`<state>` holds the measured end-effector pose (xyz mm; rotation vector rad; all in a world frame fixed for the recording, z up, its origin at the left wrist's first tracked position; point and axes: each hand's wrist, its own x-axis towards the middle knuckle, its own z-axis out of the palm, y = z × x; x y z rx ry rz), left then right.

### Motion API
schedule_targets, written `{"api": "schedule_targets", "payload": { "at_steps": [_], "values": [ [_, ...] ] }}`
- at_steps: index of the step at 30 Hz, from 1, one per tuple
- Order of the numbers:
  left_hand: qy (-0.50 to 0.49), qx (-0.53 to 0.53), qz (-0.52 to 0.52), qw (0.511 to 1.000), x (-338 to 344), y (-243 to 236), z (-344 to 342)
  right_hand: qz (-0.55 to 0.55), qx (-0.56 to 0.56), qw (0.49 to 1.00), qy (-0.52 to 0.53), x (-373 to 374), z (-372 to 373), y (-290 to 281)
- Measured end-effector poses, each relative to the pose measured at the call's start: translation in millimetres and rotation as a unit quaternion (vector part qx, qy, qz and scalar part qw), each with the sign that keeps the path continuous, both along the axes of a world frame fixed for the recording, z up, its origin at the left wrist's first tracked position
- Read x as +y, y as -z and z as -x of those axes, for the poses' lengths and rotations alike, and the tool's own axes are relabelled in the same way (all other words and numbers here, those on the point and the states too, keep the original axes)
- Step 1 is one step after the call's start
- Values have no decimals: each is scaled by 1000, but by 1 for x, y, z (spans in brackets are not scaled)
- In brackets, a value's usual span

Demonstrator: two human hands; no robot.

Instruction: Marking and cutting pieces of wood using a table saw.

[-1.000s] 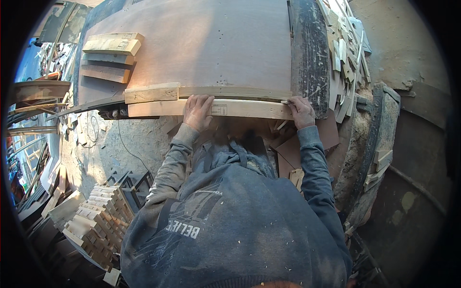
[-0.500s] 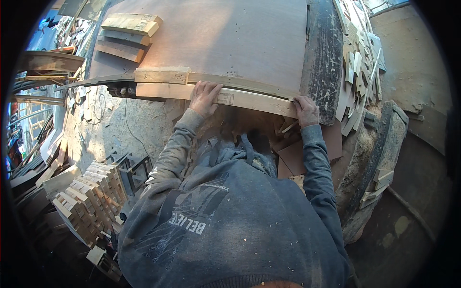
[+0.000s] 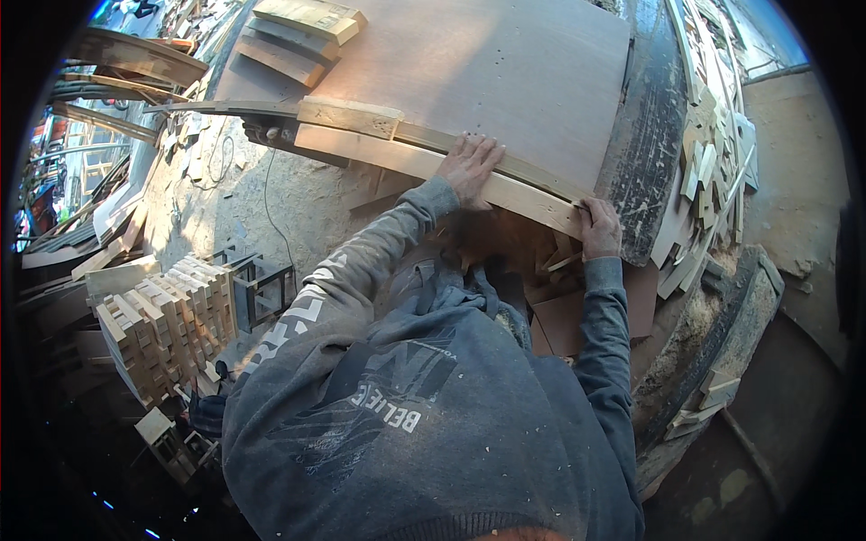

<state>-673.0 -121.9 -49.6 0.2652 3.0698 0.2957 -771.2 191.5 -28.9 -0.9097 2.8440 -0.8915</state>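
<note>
A long pale wooden board (image 3: 528, 200) lies along the near edge of the brown worktable (image 3: 505, 81), against a thin wooden strip (image 3: 532, 176). My left hand (image 3: 471, 169) is closed over the board right of its middle, fingers lying across its top and onto the strip. At the board's right end, my right hand (image 3: 600, 227) grips it with bent fingers; the thumb is hard to make out. A shorter wooden block (image 3: 350, 117) sits behind the board's left end, touching it.
Several short wood pieces (image 3: 311, 18) lie at the table's far left. A dark scuffed beam (image 3: 645, 135) borders its right side, with a heap of offcuts (image 3: 708, 171) beyond. At the lower left stands a stack of cut blocks (image 3: 176, 320). A cable (image 3: 280, 212) crosses the dusty ground.
My left hand has slid rightward along the board, closer to my right hand, and now covers the printed mark. My right hand stays at the end. The whole view has shifted and tilted.
</note>
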Motion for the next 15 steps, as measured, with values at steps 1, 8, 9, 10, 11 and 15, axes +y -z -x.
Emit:
{"api": "schedule_targets", "payload": {
  "at_steps": [1, 8, 9, 10, 11, 15],
  "values": [
    [-3, -11, -6, 1000, -2, 0, 0, 1, -5, 1000, -9, 0, 0, -1],
    [24, -5, -8, 1000, -2, -4, 5, 181, -109, 946, 245, 68, 37, 18],
    [30, -17, -4, 999, -1, -6, 8, 182, -106, 943, 259, 84, 35, 27],
    [36, -29, 0, 999, 0, -8, 9, 172, -168, 924, 297, 98, 30, 37],
    [49, -26, 1, 998, 2, -10, 10, 164, -228, 901, 332, 109, 26, 48],
    [67, -34, -8, 997, 0, 4, 4, 174, -190, 945, 204, 68, -39, 52]
  ]
}}
